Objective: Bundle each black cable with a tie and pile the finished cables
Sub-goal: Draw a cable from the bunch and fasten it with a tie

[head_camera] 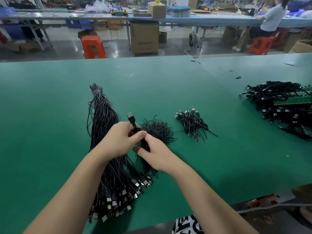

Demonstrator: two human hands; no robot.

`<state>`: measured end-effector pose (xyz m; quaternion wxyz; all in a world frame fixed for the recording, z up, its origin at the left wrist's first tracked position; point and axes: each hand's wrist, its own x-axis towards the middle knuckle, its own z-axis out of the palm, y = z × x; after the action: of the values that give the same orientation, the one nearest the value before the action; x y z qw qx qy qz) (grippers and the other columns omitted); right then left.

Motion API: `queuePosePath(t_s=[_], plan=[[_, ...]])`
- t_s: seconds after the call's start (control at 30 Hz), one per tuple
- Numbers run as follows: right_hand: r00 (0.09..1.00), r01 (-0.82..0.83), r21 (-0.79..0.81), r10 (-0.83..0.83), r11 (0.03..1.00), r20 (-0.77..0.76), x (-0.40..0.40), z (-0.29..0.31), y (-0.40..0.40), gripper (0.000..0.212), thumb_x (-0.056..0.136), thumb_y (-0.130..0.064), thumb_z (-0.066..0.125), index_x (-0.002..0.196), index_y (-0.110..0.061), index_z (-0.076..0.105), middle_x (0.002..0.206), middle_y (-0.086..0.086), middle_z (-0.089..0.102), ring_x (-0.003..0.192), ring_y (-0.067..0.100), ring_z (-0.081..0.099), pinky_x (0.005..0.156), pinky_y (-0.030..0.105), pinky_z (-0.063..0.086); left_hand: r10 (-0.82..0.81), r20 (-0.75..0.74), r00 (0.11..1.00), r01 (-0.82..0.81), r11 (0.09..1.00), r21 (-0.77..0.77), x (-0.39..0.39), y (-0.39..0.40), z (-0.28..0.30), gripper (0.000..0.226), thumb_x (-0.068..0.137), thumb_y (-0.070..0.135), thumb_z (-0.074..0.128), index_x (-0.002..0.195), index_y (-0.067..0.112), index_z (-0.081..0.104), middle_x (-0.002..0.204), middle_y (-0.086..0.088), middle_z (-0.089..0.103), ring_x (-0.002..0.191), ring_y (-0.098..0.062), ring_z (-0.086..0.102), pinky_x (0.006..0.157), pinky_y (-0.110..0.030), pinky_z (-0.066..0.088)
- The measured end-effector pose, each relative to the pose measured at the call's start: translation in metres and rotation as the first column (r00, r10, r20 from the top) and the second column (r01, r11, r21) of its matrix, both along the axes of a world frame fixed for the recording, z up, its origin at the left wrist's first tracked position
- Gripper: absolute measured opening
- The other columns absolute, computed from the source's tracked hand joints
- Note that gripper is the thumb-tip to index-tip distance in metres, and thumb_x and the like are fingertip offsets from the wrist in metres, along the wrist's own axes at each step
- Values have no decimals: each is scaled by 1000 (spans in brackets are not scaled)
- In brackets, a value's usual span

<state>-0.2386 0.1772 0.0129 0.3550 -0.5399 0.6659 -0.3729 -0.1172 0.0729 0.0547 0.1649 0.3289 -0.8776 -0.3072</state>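
Note:
My left hand [120,139] grips a folded black cable [132,119] whose USB plug sticks up above my fingers. My right hand [156,153] pinches the lower part of the same cable, just under my left thumb. Whether a tie is on it I cannot tell. A long bunch of unbundled black cables [104,132] lies on the left, plugs toward me. Behind my hands sits a heap of black twist ties [157,130]. A small pile of bundled cables [194,123] lies to the right of the ties.
The green table mat [50,107] stretches wide around the work. A big heap of black cables and green boards [285,105] fills the right edge. Small black bits [238,77] lie far right. A red-handled tool [263,200] rests at the near right edge.

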Motion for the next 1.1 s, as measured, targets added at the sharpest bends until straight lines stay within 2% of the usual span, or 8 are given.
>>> queuePosePath(t_s=[0.13, 0.3, 0.37, 0.5, 0.6, 0.73, 0.9, 1.1], plan=[[930, -9, 25, -1, 1000, 369, 1, 2, -2, 14, 108, -27, 42, 111, -28, 56, 51, -17, 34, 48, 9, 30, 50, 35, 31, 1, -33, 999, -1, 1000, 15, -1, -5, -2, 34, 94, 31, 65, 62, 25, 56, 46, 17, 52, 43, -5, 45, 46, -17, 32], [978, 31, 15, -34, 999, 205, -3, 0, -8, 26, 108, -24, 39, 88, -27, 56, 54, -14, 46, 47, 7, 44, 54, 30, 46, -9, -38, 999, 11, 998, 54, -9, -10, -7, 20, 94, 29, 65, 74, 23, 64, 58, 7, 61, 45, -3, 46, 53, -27, 39], [980, 72, 6, -72, 997, 187, -6, -4, -9, 29, 107, -24, 39, 82, -31, 54, 59, -12, 46, 48, 7, 43, 54, 33, 46, -50, -102, 994, 73, 971, 229, -10, -15, -13, 14, 94, 27, 66, 82, 20, 66, 60, 7, 61, 45, -5, 44, 50, -25, 38], [978, 203, 5, -203, 979, 54, -21, -14, -11, 29, 106, -34, 38, 81, -27, 51, 67, -8, 46, 61, 14, 42, 64, 38, 40, 222, -349, 911, 138, 632, 763, -9, -32, -38, 21, 93, 19, 66, 108, 5, 63, 83, -11, 70, 52, -13, 50, 48, -26, 44], [959, 281, -11, -282, 960, -12, -35, -19, -9, 32, 107, -36, 34, 81, -30, 51, 67, -8, 47, 59, 11, 42, 61, 31, 36, 309, -93, 946, -202, 791, 577, -12, -41, -72, 12, 100, 18, 59, 100, 8, 65, 90, -9, 75, 54, -13, 61, 54, -31, 52], [958, 286, -12, -286, 958, 4, -44, -25, -9, 33, 108, -36, 33, 81, -30, 51, 68, -7, 46, 61, 12, 41, 62, 32, 36, 233, 324, 917, -272, 959, 79, -9, -42, -114, 18, 97, 29, 62, 110, 18, 66, 104, 0, 72, 87, -17, 67, 80, -34, 56], [955, 297, -19, -297, 955, 5, -48, -28, -11, 33, 108, -36, 33, 82, -30, 53, 71, -9, 50, 58, 8, 42, 61, 29, 38, 355, 378, 855, -308, 934, -181, -16, -43, -128, 31, 96, 35, 61, 125, 25, 61, 114, 3, 69, 98, -22, 65, 69, -31, 51], [954, 300, -7, -300, 954, 23, -51, -30, -12, 31, 108, -36, 35, 83, -27, 51, 70, -3, 45, 57, 11, 39, 61, 31, 36, 388, 369, 845, -335, 921, -200, -27, -47, -132, 12, 96, 35, 63, 99, 24, 68, 98, 2, 67, 84, -23, 59, 64, -30, 44]])
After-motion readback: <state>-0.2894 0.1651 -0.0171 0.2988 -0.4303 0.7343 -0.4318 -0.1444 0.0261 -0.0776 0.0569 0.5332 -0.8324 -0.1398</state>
